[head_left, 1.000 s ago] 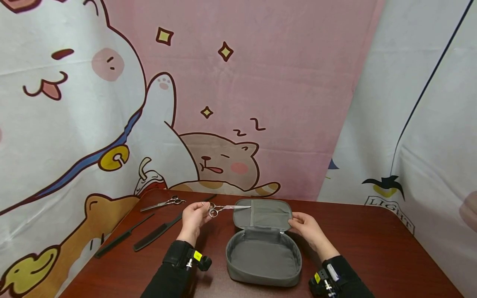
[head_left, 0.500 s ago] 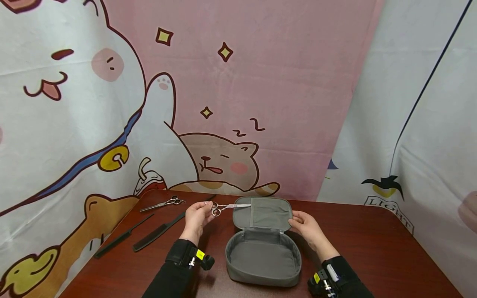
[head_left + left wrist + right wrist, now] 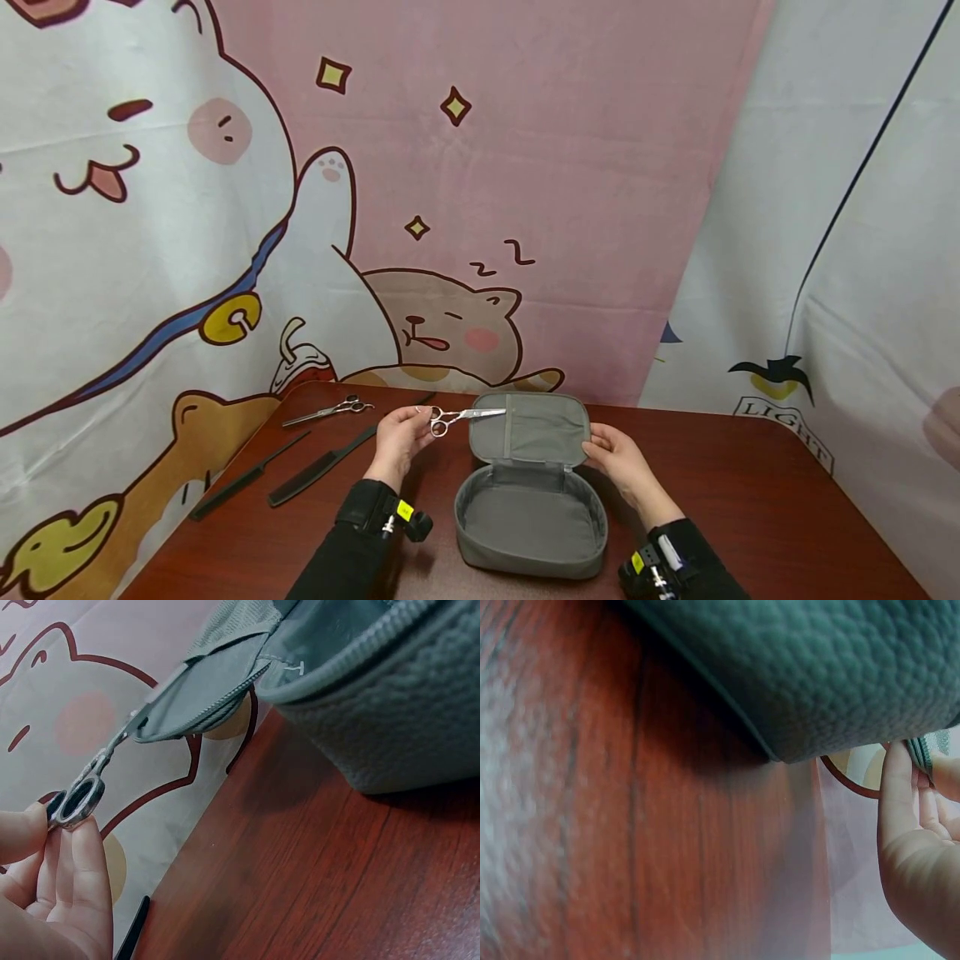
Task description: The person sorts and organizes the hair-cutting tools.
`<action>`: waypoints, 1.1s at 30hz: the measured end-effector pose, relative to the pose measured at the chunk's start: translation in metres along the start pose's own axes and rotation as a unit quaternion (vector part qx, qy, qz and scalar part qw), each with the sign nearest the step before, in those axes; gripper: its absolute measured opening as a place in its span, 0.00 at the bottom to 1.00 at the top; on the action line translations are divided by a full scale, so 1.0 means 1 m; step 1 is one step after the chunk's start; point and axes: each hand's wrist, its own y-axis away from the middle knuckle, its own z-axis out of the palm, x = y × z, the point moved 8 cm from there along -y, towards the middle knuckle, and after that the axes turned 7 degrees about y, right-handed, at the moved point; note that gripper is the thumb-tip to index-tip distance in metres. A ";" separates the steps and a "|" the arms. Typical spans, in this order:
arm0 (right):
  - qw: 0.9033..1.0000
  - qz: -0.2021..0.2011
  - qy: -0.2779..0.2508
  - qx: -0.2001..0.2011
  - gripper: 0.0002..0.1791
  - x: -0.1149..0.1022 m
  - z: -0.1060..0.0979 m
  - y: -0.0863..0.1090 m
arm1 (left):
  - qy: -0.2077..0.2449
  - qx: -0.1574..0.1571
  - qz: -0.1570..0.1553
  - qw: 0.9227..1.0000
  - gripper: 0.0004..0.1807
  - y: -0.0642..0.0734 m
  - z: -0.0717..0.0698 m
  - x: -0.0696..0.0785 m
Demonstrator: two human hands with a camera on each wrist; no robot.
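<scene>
A grey zip case (image 3: 532,563) stands on the table with its lid (image 3: 551,429) raised. My left hand (image 3: 399,442) pinches a pair of silver scissors (image 3: 442,422) by the finger rings. Their blades point right and cross the left part of the lid's inner side. In the left wrist view the scissors (image 3: 82,796) run along the lid's edge; whether the tip is inside the lid's inner pocket I cannot tell. On the lid's right edge, my right hand (image 3: 622,462) has its thumb and fingers closed. The right wrist view has this hand (image 3: 915,855) partly cut off.
To the left lie a second pair of scissors (image 3: 330,410), a black wide comb (image 3: 315,477) and a thin-tailed comb (image 3: 232,490). The reddish-brown table (image 3: 750,492) ends at a printed cloth backdrop (image 3: 570,208). A bare part of a person shows at the far right edge.
My left hand has moved slightly right with the scissors, so the blades lie a little differently against the lid. The lid has tipped up slightly in my right hand.
</scene>
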 end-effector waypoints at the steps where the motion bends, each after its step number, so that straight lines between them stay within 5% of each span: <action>1: 1.000 -0.002 -0.001 -0.002 0.23 0.000 0.000 0.000 | -0.002 -0.002 0.002 1.000 0.05 0.000 0.001 0.000; 12: 1.000 -0.006 -0.005 0.006 0.21 0.001 0.000 -0.001 | -0.034 -0.023 0.014 0.999 0.09 0.002 0.015 0.002; 21: 1.000 -0.016 -0.011 0.005 0.21 -0.002 -0.001 0.000 | -0.066 -0.037 0.056 0.996 0.08 0.001 0.032 0.011; 33: 1.000 -0.014 0.004 0.013 0.22 0.002 -0.003 -0.001 | -0.098 -0.028 0.078 0.992 0.07 0.003 0.043 0.016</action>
